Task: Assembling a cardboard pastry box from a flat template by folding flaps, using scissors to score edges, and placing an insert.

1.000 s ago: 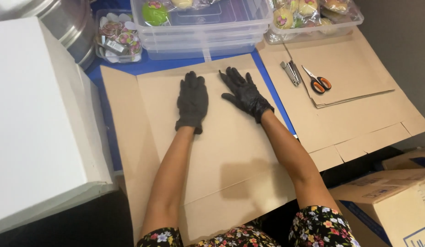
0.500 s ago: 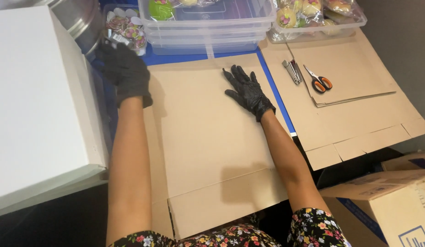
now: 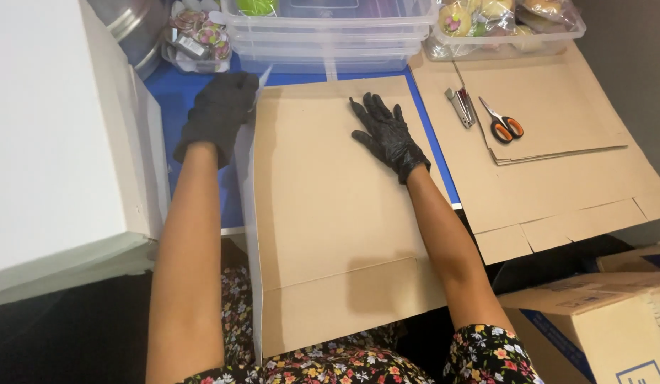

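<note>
A flat brown cardboard sheet [image 3: 330, 206] lies on the blue table in front of me, with a crease near its lower end. My right hand [image 3: 385, 133], in a black glove, presses flat on the sheet's upper right part with fingers spread. My left hand [image 3: 220, 112], also in a black glove, grips the sheet's left side flap [image 3: 249, 178] near its top and holds it folded upright, so its white edge faces me.
A white box [image 3: 56, 142] stands at the left. Clear plastic bins [image 3: 330, 32] with colourful items line the far edge. Orange-handled scissors [image 3: 502, 122] and a grey stapler [image 3: 460, 107] rest on more flat cardboard [image 3: 557, 163] at the right. A cardboard box [image 3: 600, 327] sits lower right.
My left hand left the middle of the sheet, swung out to the left edge and raised the side flap upright. My right hand stayed pressed on the sheet.
</note>
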